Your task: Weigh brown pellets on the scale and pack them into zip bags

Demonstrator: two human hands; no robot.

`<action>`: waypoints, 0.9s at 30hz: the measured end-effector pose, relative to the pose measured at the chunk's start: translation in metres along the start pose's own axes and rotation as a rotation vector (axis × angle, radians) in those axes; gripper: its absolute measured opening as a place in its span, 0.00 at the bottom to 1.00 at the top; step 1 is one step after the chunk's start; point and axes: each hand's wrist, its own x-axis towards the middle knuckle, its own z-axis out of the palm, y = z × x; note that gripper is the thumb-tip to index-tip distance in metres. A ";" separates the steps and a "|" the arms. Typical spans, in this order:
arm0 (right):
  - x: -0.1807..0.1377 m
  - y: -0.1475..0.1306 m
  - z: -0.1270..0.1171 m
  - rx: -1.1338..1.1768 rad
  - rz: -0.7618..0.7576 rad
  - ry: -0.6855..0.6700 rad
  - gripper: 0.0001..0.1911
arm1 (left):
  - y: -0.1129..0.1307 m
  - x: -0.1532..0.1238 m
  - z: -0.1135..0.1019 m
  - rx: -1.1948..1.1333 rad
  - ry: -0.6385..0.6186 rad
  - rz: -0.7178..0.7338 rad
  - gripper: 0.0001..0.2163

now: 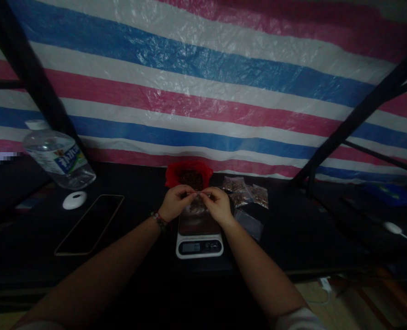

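Observation:
My left hand (176, 203) and my right hand (219, 204) meet above a kitchen scale (199, 247), fingers pinched on the top edge of a small clear plastic bag (198, 206). Brownish bits show inside the bag, though its contents are too dim to name. The scale has a white body with a lit display and a dark plate. Just behind my hands, a red bag (172, 175) lies open with dark brown pieces in it. Right of my right hand lie several filled clear bags (246, 192), and nearer me are flat clear bags (249, 224).
A phone (89, 224), a white mouse (74, 200) and a large clear bottle (61, 156) stand or lie at left on the black table (138, 270). Dark metal posts (357, 119) rise on both sides before a striped plastic sheet (203, 101). A white cable plug (325, 284) hangs at lower right.

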 end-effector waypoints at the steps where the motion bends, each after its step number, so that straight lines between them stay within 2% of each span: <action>1: 0.000 -0.001 0.000 -0.005 -0.010 -0.008 0.06 | 0.001 0.000 0.000 0.004 -0.001 0.005 0.08; 9: -0.002 -0.005 0.000 -0.031 -0.057 -0.019 0.04 | 0.003 0.000 -0.001 0.060 -0.049 0.050 0.07; 15: -0.002 -0.002 0.002 -0.015 0.004 -0.006 0.05 | 0.002 0.001 -0.001 0.100 -0.034 0.083 0.07; 21: 0.004 0.006 -0.004 0.038 0.086 0.097 0.07 | -0.007 0.004 -0.004 0.079 0.014 0.005 0.08; 27: 0.006 0.008 -0.009 -0.032 0.060 0.086 0.12 | -0.008 0.005 -0.005 0.061 0.062 -0.091 0.07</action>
